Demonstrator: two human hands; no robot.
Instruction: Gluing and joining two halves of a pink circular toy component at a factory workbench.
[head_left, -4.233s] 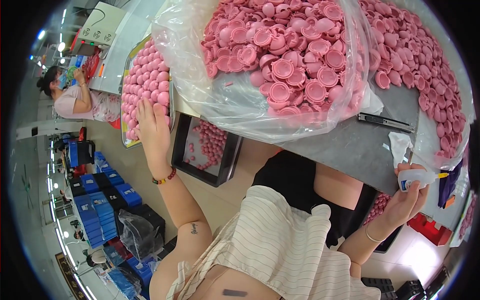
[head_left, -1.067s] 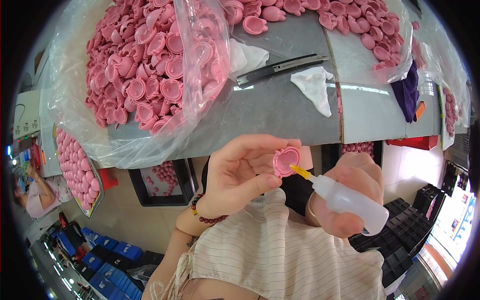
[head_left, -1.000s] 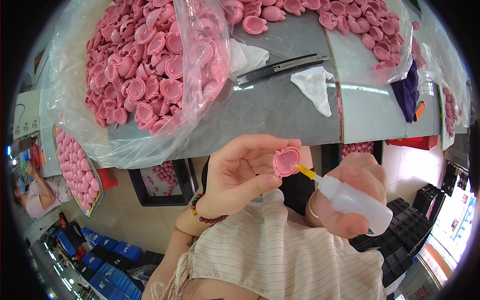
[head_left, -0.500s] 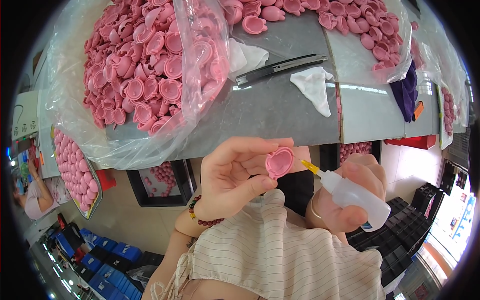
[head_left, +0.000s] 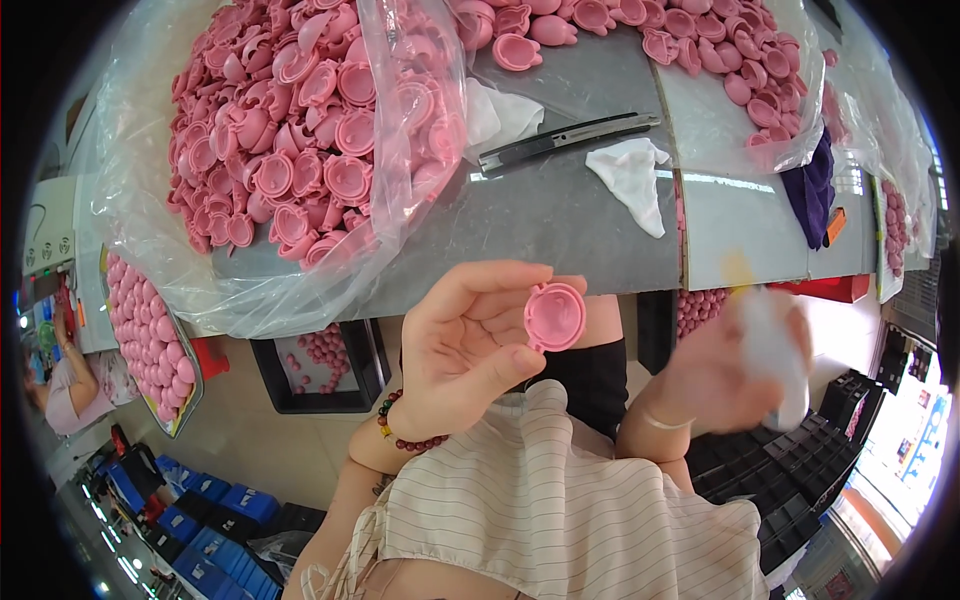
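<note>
Between the thumb and fingers of my left hand point(head_left: 465, 335) is a small round pink plastic shell point(head_left: 555, 317), its hollow side facing up toward me. My right hand point(head_left: 715, 375), smeared by motion, grips a white squeeze bottle point(head_left: 772, 355) with a yellow nozzle tip, well to the right of the shell. The nozzle points upward and away from the shell. Beyond my left hand, a large heap of similar pink shells point(head_left: 270, 140) fills a clear plastic bag point(head_left: 160, 290) on the grey table point(head_left: 560, 240).
A black-and-grey metal strip point(head_left: 570, 138) lies between two white cloths point(head_left: 632, 185) point(head_left: 500, 112). More pink shells point(head_left: 740, 60) sit at the far right, near a purple cloth point(head_left: 810, 190). Below the table edge is a black tray point(head_left: 320, 375); a tray of pink pieces point(head_left: 150, 335) stands left, near another person point(head_left: 80, 385).
My right hand has swung right with the bottle, taking the nozzle away from the shell and turning it upward. My left hand has tilted the shell to face me more squarely.
</note>
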